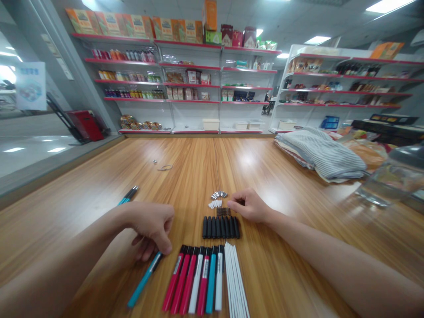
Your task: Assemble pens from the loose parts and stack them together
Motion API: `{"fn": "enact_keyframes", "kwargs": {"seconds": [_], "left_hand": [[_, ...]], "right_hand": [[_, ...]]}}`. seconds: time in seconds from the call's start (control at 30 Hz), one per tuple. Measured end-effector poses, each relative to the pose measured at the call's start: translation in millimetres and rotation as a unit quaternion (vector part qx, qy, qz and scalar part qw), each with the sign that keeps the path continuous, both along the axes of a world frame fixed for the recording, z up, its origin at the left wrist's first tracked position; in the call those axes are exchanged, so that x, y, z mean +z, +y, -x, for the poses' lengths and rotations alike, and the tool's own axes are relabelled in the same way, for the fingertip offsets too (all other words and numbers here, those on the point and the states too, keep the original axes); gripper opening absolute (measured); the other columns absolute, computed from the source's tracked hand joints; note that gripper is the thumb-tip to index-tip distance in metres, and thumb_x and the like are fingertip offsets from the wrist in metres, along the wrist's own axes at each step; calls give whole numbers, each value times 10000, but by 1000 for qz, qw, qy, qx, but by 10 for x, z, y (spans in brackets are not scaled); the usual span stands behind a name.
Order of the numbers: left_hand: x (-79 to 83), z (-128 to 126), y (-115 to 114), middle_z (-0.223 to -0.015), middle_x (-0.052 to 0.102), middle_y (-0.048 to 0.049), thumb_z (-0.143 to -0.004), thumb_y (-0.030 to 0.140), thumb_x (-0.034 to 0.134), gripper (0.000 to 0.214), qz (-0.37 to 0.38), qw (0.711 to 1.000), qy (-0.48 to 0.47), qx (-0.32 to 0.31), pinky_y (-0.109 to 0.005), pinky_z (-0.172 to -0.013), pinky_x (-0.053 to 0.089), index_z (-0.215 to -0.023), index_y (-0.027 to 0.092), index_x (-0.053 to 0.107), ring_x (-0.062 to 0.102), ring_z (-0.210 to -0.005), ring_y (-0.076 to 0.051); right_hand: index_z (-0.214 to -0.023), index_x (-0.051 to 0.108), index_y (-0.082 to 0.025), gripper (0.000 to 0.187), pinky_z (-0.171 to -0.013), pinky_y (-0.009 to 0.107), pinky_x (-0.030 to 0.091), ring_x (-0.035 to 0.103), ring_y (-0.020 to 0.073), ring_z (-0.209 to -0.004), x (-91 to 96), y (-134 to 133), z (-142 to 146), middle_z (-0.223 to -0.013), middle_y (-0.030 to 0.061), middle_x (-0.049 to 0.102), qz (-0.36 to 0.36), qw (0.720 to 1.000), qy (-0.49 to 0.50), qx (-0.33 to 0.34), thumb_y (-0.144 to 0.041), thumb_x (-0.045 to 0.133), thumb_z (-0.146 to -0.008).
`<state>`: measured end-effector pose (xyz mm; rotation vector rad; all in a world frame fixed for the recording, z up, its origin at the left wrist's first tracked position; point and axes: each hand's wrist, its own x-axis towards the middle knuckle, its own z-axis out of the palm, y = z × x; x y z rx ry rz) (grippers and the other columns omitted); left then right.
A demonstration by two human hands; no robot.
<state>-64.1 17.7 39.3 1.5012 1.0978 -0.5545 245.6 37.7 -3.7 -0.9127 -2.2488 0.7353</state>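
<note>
My left hand is curled, its fingertips pinching the top end of a teal pen barrel that lies slanted on the wooden table. My right hand rests with fingers bent, its fingertips at a small dark cluster of tiny parts; what it holds, if anything, is hidden. Between the hands lie a row of black caps, small white tips and silver tips. Nearer me lies a row of red, white and teal pen barrels beside several white refill tubes.
Two assembled teal pens lie to the left. A tiny metal piece and a wire loop lie farther back. Folded cloths and a clear container sit at the right. Stocked store shelves line the back wall.
</note>
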Motion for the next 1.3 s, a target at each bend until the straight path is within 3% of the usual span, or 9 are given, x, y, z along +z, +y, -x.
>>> {"fn": "enact_keyframes", "kwargs": {"seconds": [0.2, 0.33, 0.5, 0.6, 0.7, 0.83, 1.03, 1.17, 1.3], "left_hand": [[-49, 19, 19, -506, 653, -91, -684, 264, 554, 246, -165, 985, -10, 46, -178, -296, 286, -468, 156, 604, 554, -373, -161], [-55, 23, 127, -448, 570, -34, -718, 287, 563, 240, -235, 945, -131, 187, -168, -296, 214, -521, 149, 567, 416, -302, -87], [-110, -111, 242, -463, 413, 56, -770, 365, 572, 291, -243, 756, -391, 465, -153, -313, 204, -589, 160, 472, 311, -325, -34], [-271, -279, 218, -554, 497, 44, -762, 335, 590, 207, -252, 696, -435, 513, -136, -317, 236, -715, 150, 511, 382, -367, -34], [-416, -421, 148, -629, 581, 15, -751, 334, 632, 220, -267, 703, -434, 496, -146, -334, 307, -804, 151, 522, 486, -426, -66], [-438, -493, 52, -738, 654, -31, -802, 363, 618, 263, -318, 759, -425, 376, -155, -357, 338, -929, 150, 532, 523, -459, -79], [-400, -509, -19, -816, 662, -55, -849, 376, 578, 255, -353, 788, -413, 290, -167, -394, 350, -968, 155, 537, 513, -515, -81], [-422, -523, -29, -794, 618, -37, -863, 360, 568, 227, -503, 765, -328, 233, -194, -485, 405, -981, 170, 607, 539, -631, -113], [-426, -542, -47, -912, 613, -65, -897, 266, 519, 202, -652, 704, -273, 68, -267, -703, 461, -1034, 201, 652, 561, -820, -158]], "right_hand": [[-526, 363, -162, 394, -472, 216, 194, 262, 55, -483, 0, 2, 7, -530, -59, 262, -3, 1000, -10, -8, -336, 513, -846], [-525, 363, -162, 395, -469, 216, 197, 268, 55, -479, 3, -2, 19, -526, -61, 261, -10, 999, -11, -33, -329, 508, -852], [-603, 475, -156, 313, -478, 209, 236, 315, 60, -475, -32, 12, 33, -519, -64, 332, -30, 998, -7, -59, -314, 498, -872], [-812, 577, -161, 160, -504, 205, 281, 367, 68, -474, -42, 7, 45, -531, -70, 404, -72, 994, -3, -81, -306, 535, -865], [-961, 587, -174, 187, -553, 211, 321, 445, 86, -518, -17, -22, 71, -569, -58, 486, -129, 986, -14, -106, -323, 582, -847], [-1067, 584, -181, 302, -635, 234, 369, 527, 119, -603, 13, -66, 115, -632, -21, 578, -175, 979, -43, -96, -390, 602, -849], [-977, 630, -174, 229, -660, 249, 372, 579, 147, -720, -17, -71, 128, -799, 49, 664, -230, 968, -92, -43, -352, 494, -934], [-939, 627, -161, 256, -648, 250, 364, 573, 151, -708, -25, -66, 113, -774, 58, 658, -249, 962, -112, -35, -343, 447, -957], [-943, 631, -160, 276, -652, 241, 371, 577, 145, -709, -31, -74, 112, -789, 65, 662, -250, 963, -101, -20, -335, 419, -970]]}}
